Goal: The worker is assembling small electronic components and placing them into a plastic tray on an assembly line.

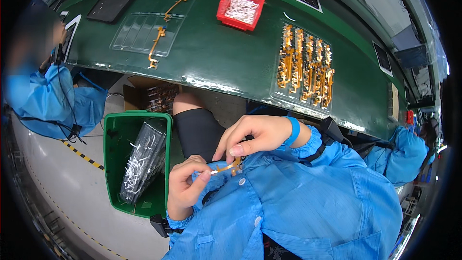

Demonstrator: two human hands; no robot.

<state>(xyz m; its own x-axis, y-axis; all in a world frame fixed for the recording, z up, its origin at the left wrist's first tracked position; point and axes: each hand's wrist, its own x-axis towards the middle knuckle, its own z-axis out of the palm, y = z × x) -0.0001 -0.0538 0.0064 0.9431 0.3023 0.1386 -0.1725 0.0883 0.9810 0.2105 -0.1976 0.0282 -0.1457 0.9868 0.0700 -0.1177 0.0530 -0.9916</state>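
Orange flex strip [224, 167] directly between the two hands [260, 132]

Green workbench [202, 43], orange flex circuits [297, 60] and blue smocks [308, 197] show an assembly workshop.

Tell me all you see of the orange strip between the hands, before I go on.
The orange-yellow strip is small, thin and slightly bent, and looks like a flexible circuit. It slants up toward its right end, which is more irregular and lies at the fingertips of the right hand. A whitish piece shows at its left end, pinched by the left hand; whether it is joined on, I cannot tell. The strip is held up in front of the blue coat. Finer detail is too small to read.
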